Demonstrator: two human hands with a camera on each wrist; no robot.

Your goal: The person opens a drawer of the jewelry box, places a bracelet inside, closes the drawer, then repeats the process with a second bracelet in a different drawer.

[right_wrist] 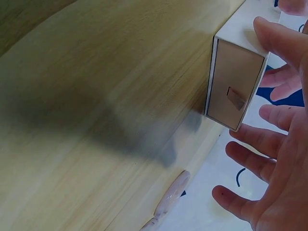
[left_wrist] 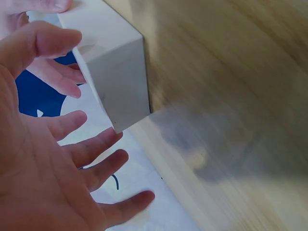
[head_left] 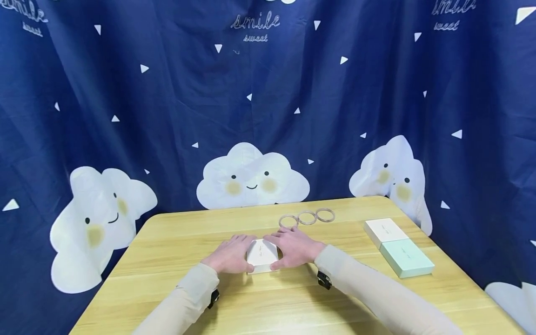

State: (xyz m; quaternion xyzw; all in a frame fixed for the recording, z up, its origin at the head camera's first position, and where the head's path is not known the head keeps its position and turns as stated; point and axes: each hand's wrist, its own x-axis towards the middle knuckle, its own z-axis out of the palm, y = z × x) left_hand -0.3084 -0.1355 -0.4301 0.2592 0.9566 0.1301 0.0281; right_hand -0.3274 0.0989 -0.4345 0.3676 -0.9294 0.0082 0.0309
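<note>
A small white box point(head_left: 262, 251) lies flat on the wooden table between both hands. My left hand point(head_left: 231, 253) is at its left end, thumb near the front edge and a fingertip at the back corner; the other fingers spread loosely. On the right end, my right hand point(head_left: 296, 247) mirrors this, its thumb by the front edge and one fingertip at the back corner. A pinkish-tan drawer panel point(right_wrist: 228, 72) with a small pull tab point(right_wrist: 236, 100) shows in the box's right end. The left end point(left_wrist: 122, 82) is plain white.
Three pale pinkish bangles stand in a row behind the right hand: left bangle point(head_left: 279, 223), middle bangle point(head_left: 307, 224), right bangle point(head_left: 325, 221). At the table's right side, another white box point(head_left: 386, 230) touches a mint-green box point(head_left: 408, 257). A blue cloud-print curtain point(head_left: 268, 93) hangs behind.
</note>
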